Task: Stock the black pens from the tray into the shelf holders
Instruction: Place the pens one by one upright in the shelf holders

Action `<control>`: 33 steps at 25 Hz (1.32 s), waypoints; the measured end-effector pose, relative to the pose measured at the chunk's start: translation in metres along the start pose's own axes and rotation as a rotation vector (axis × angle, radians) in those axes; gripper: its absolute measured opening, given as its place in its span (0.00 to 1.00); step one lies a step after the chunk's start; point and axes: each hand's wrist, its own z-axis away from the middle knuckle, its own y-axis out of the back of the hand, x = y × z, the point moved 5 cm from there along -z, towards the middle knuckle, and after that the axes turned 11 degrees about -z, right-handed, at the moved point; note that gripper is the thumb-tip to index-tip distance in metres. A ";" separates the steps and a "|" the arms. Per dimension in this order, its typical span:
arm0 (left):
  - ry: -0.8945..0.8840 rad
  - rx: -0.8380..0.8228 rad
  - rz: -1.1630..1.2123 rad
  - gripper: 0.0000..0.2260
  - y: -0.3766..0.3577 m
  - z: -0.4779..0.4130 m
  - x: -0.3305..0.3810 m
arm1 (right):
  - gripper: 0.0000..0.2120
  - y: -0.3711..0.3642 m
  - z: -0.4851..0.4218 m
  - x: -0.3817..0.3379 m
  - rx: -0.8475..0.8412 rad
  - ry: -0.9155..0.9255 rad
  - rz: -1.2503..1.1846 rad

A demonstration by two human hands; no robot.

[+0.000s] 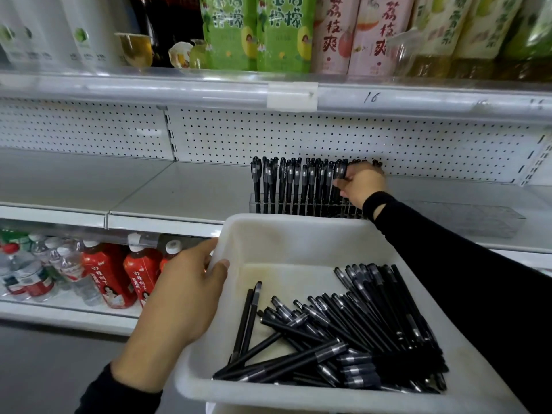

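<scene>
The left hand (185,297) grips the white plastic tray (298,225) at its left rim, thumb hooked over the edge and inside, fingers (200,249) curled along the outer wall. Beyond the tray's far edge the right hand (363,185) reaches out of a black sleeve (448,264). Its fingers (363,168) are curled tight round the caps at the right end of the standing pens (295,180); how many they pinch I cannot tell. Those pens stand upright in a clear slotted holder (254,204) on the white shelf (179,192), and the tray's far wall hides part of its base. In the tray's near right part lie the loose pens (343,333), slim, matte black, heaped crosswise. A 2nd clear holder (478,219) sits right of the tray's far corner. A perforated white board (268,135) backs the shelf, and red-labelled bottles (107,273) stand left of the tray, lower down.
</scene>
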 end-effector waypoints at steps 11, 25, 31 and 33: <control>-0.012 0.002 0.006 0.13 0.000 -0.001 -0.002 | 0.12 0.035 0.055 -0.035 0.131 0.205 0.206; -0.003 0.010 0.007 0.13 0.001 0.000 -0.001 | 0.14 -0.028 0.150 -0.018 -0.658 0.089 0.668; -0.016 0.013 0.005 0.14 0.001 0.001 0.000 | 0.07 -0.028 0.157 -0.022 -0.616 0.162 0.760; -0.009 0.009 0.002 0.14 0.002 0.001 0.001 | 0.09 -0.029 0.158 -0.020 -0.629 0.159 0.784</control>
